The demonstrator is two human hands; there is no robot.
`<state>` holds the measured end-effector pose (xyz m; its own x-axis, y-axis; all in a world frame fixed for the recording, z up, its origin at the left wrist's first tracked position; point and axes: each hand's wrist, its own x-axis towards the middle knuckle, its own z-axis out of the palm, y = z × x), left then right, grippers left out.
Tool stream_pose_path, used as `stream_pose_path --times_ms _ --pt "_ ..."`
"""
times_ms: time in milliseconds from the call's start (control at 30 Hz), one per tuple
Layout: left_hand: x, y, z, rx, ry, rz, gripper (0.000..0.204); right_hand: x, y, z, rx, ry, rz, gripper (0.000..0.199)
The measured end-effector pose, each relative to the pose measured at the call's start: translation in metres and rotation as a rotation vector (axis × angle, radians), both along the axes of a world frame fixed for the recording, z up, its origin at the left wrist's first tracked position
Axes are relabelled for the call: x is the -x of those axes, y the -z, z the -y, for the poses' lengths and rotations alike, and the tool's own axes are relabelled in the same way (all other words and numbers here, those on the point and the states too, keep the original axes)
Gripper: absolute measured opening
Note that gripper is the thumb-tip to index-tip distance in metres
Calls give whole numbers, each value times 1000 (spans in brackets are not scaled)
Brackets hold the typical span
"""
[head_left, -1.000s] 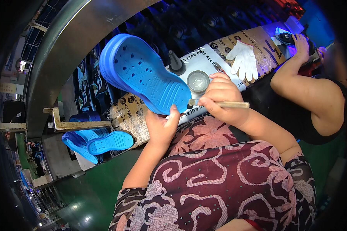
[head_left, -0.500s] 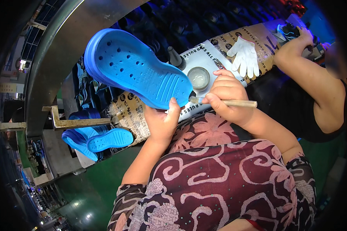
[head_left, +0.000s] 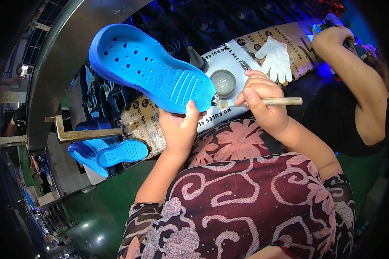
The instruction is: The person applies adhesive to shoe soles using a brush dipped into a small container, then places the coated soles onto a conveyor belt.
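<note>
The blue shoe sole (head_left: 153, 71) is held at its narrow end by the left grip (head_left: 178, 125), and the brush (head_left: 285, 101) is pinched by the right grip (head_left: 269, 111), bristles (head_left: 215, 101) seemingly against that end's edge.

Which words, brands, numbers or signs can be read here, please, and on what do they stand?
I won't copy wording; print stands on:
White sheet: black capitals, partly legible.
Brown wrapping: black capitals, partly legible.
Blue sole: raised marks, too small.
Yellowish sign: too blurred.

Your blue sole (head_left: 160, 73) looks matt, ridged plastic; right of it, your brush handle (head_left: 285, 101) is wood, the glove (head_left: 275, 59) cloth.
</note>
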<state>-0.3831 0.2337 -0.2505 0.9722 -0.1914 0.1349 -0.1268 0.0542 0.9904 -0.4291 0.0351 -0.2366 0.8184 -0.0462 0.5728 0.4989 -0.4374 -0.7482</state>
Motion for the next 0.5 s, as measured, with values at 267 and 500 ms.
stream_pose_path --times_ms 267,500 --pt "-1 4 -2 -38 1 27 26 0 0 1 142 31 23 28" --pt "-1 10 0 -92 6 131 28 -4 3 -6 150 16 106 22"
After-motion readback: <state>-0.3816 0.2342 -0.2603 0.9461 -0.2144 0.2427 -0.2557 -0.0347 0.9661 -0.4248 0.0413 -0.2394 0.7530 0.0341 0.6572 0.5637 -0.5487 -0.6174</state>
